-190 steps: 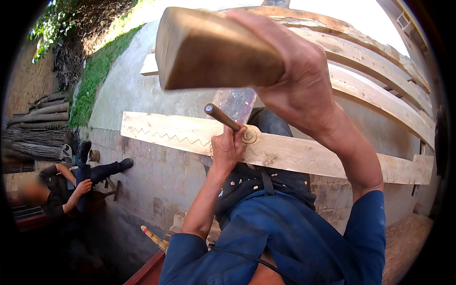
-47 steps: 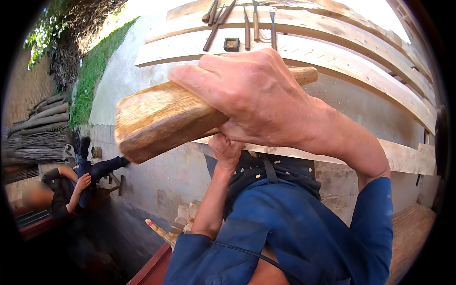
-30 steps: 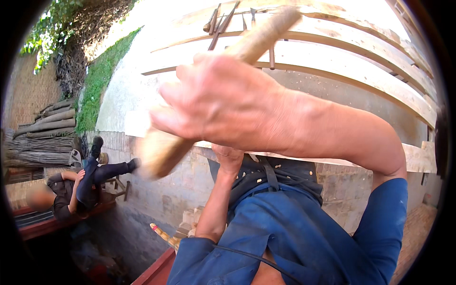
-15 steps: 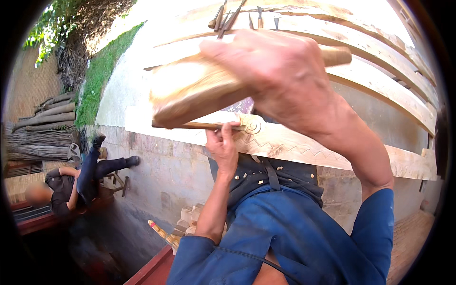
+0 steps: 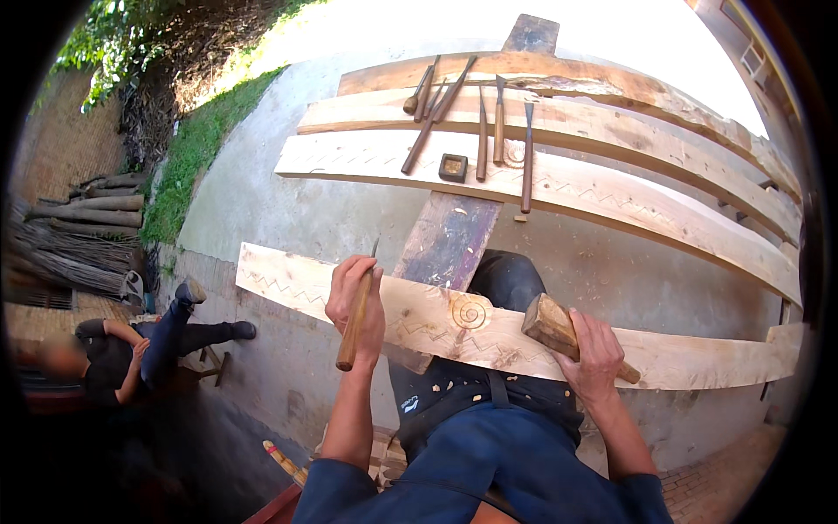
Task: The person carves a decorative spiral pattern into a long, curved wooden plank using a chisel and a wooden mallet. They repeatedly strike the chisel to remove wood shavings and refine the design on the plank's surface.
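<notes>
My left hand (image 5: 365,297) is closed around the wooden handle of a carving chisel (image 5: 351,336), its thin blade pointing away from me, lifted off the wood. My right hand (image 5: 597,354) grips the handle of a wooden mallet (image 5: 550,325), whose blocky head is over the near plank or lying on it; I cannot tell which. Across my lap runs this pale plank (image 5: 698,358), marked with zigzag lines. A carved spiral (image 5: 470,311) lies on it between my hands. Small wood chips dot my dark apron (image 5: 454,397).
Beyond lie several more long planks (image 5: 628,192). On them rest several chisels (image 5: 528,162) and a small dark square box (image 5: 453,168). A dark support board (image 5: 445,240) runs under the planks. At left another person (image 5: 131,349) sits near stacked logs (image 5: 105,210).
The mallet has come down from its raised place to the near plank at right. My left hand has moved left, and the chisel has left the spiral and now points away from me.
</notes>
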